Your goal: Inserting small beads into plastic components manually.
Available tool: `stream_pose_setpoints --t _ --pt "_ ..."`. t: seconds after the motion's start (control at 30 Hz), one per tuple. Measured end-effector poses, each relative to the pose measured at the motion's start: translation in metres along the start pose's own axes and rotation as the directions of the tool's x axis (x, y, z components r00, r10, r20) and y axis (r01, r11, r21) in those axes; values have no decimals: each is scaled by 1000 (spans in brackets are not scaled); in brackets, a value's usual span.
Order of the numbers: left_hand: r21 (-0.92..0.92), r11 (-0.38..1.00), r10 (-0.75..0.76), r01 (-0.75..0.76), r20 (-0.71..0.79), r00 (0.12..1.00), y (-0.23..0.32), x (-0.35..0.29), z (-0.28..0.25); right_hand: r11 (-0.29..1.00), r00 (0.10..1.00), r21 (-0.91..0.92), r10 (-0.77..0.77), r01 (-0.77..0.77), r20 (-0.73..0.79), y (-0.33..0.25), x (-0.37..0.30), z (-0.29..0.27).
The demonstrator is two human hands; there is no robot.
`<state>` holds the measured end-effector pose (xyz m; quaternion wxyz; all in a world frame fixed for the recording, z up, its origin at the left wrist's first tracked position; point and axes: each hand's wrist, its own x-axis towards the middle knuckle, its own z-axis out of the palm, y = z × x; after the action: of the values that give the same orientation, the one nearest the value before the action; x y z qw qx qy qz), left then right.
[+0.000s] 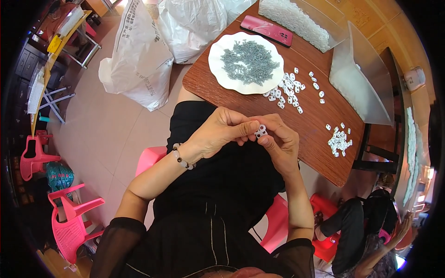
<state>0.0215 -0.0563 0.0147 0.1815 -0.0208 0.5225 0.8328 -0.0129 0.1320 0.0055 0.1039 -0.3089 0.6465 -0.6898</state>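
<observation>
Over my lap, close to the table's near edge, both hands meet around a small white plastic piece with two holes [261, 131]. My left hand [227, 129] pinches it between thumb and fingertips, while my right hand [281, 141] grips its other side with thumb and forefinger; both are closed. Whether a screw is in it is hidden by the fingers. Beyond my hands, a white scalloped plate [219, 76] holds many grey screws [250, 62]. Loose white two-hole pieces [291, 90] lie beside the plate, and a second pile of small white pieces [340, 142] lies farther right.
On the brown wooden table [320, 162] are a pink phone [266, 31] and clear-walled trays [366, 88] of white pieces. White sacks [143, 60] stand on the floor at the far left. Pink chairs [74, 217] stand left; another person's arm [384, 250] shows lower right.
</observation>
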Motion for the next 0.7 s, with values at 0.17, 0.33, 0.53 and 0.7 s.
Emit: stream_pose_setpoints --t 0.17,0.33,0.53,0.7 --pt "-19 1000 20 -20 -14 1000 -1 -2 3 999 1000 -43 -17 17 -11 -1 1 1" --pt "64 997 43 -41 -30 999 -1 -7 2 999 1000 -26 -30 30 -2 -4 5 7" --pt "84 992 89 -90 17 996 -2 -8 10 991 999 -131 -15 9 -43 -12 2 8" --pt "44 998 55 -55 -18 998 -4 -10 9 986 999 -165 -40 36 -22 -9 0 8"
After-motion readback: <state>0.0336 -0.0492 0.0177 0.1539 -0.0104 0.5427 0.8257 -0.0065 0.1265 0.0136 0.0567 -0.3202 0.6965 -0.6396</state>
